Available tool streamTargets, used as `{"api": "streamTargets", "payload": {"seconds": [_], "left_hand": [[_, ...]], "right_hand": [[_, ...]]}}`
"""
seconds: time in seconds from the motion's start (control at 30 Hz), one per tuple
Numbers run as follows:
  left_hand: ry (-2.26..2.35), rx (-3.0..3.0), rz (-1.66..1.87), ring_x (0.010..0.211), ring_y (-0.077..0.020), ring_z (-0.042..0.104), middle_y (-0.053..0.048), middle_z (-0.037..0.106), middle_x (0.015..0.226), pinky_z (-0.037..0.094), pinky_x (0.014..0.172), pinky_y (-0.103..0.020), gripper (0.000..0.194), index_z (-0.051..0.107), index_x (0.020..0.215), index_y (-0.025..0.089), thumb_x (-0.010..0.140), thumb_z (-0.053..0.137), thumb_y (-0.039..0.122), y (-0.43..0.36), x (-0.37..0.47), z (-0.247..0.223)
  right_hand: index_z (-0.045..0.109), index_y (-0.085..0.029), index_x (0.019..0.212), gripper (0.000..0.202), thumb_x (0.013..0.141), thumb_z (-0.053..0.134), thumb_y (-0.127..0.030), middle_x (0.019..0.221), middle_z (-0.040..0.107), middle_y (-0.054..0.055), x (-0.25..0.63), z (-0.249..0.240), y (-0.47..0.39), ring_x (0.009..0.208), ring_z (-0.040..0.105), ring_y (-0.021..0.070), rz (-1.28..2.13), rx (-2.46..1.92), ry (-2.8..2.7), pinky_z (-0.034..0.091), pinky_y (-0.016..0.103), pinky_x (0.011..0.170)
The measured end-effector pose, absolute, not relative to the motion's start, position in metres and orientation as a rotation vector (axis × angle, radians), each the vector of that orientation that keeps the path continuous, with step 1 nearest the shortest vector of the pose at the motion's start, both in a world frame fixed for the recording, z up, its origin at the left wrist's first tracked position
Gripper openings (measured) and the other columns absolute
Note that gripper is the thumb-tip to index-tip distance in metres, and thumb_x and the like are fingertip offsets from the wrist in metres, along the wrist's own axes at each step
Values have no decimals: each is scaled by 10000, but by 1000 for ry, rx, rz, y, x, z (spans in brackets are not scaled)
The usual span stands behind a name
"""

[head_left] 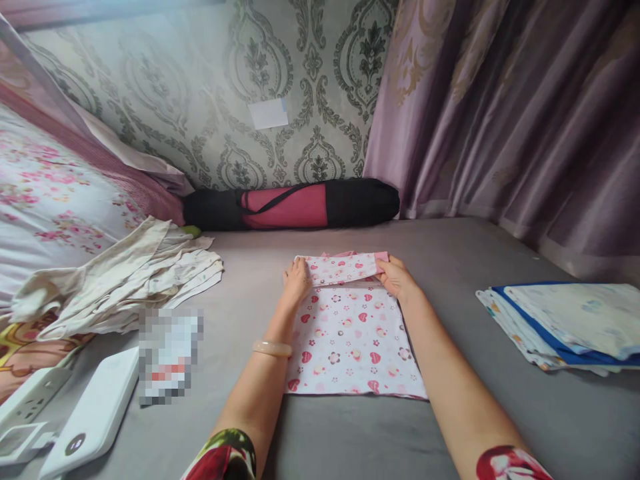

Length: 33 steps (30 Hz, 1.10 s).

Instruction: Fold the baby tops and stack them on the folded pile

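Observation:
A white garment [350, 347] with pink hearts and flowers lies on the grey sheet in front of me. One sleeve is laid across its top, with its pink cuff [381, 259] at the right. My left hand [299, 279] is closed on the garment's upper left edge, at the left end of the sleeve. My right hand [394, 276] pinches the sleeve by the cuff at the upper right. A pale bangle is on my left wrist.
Folded clothes [575, 320] are stacked at the right, and crumpled cream cloth [135, 280] lies at the left. A white power bank [95, 413] and a power strip [33, 397] sit at lower left. A black and red bag [290, 205] lies along the wall.

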<state>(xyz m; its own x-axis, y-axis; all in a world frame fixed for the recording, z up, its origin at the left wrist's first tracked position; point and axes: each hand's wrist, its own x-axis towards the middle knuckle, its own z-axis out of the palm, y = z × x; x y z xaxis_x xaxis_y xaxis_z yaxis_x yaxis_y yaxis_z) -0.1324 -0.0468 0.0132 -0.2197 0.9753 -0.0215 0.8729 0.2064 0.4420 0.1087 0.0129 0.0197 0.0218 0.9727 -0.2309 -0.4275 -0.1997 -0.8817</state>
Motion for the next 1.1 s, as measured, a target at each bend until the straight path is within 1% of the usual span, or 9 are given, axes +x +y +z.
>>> {"api": "streamTargets", "payload": {"seconds": [0.1,0.17,0.33,0.4,0.5,0.63,0.73,0.9,1.1], "left_hand": [[2192,1735,493,1490,-296,142,-128,191,1615,161,1180,-545,682,284,1481,137,808,345,39,-47,-133,13],[2190,1739,503,1492,-285,139,-115,203,1614,148,1186,-543,672,286,1484,150,822,337,49,-46,-133,11],[2197,1797,487,1477,-299,185,-112,237,1603,171,1164,-576,601,357,1443,188,857,318,63,-47,-133,8],[2243,1808,468,1445,-307,257,-138,290,1571,225,1144,-550,561,405,1405,193,863,333,69,-48,-134,10],[2343,1784,436,1298,-304,444,-168,453,1412,352,1058,-480,514,453,1372,216,878,369,102,-51,-137,14],[2483,1711,421,1142,-303,532,-152,561,1168,424,952,-420,445,530,1332,255,925,363,192,-51,-143,15],[2489,1735,422,1076,-288,564,-142,587,1088,444,909,-391,448,538,1340,270,938,348,214,-50,-145,14],[2494,1767,438,1050,-288,576,-144,604,1077,448,901,-393,454,563,1330,276,931,356,211,-50,-145,13],[2488,1655,494,1108,-284,552,-133,589,1153,439,934,-392,463,561,1333,288,916,386,185,-51,-148,16]], "right_hand": [[580,-182,859,183,755,574,-32,723,699,3,113,12,18,720,705,165,1377,-1159,-826,596,334,732],[597,-181,907,197,743,585,-73,796,713,14,115,6,22,770,704,171,1244,-1265,-937,581,333,763],[614,-163,1141,409,735,580,-127,1036,719,80,121,-1,24,977,676,198,877,-1508,-1213,513,343,918],[583,-149,1233,490,743,578,-133,1092,709,107,122,0,22,1025,663,209,790,-1587,-1297,489,342,954],[543,-125,1308,535,774,569,-140,1128,704,132,125,4,19,1065,651,222,682,-1698,-1413,466,339,976],[559,-133,1296,481,815,546,-130,1124,716,121,129,7,15,1051,659,211,558,-1770,-1514,461,320,962],[590,-151,1255,425,832,547,-141,1118,721,108,131,9,13,1035,663,203,494,-1788,-1560,461,302,943],[619,-148,1206,369,844,550,-150,1090,721,111,134,8,9,1046,647,214,442,-1830,-1631,448,285,925],[612,-121,1219,351,906,470,-194,1177,649,170,135,12,1,1120,586,261,257,-1942,-1736,421,321,945]]}}
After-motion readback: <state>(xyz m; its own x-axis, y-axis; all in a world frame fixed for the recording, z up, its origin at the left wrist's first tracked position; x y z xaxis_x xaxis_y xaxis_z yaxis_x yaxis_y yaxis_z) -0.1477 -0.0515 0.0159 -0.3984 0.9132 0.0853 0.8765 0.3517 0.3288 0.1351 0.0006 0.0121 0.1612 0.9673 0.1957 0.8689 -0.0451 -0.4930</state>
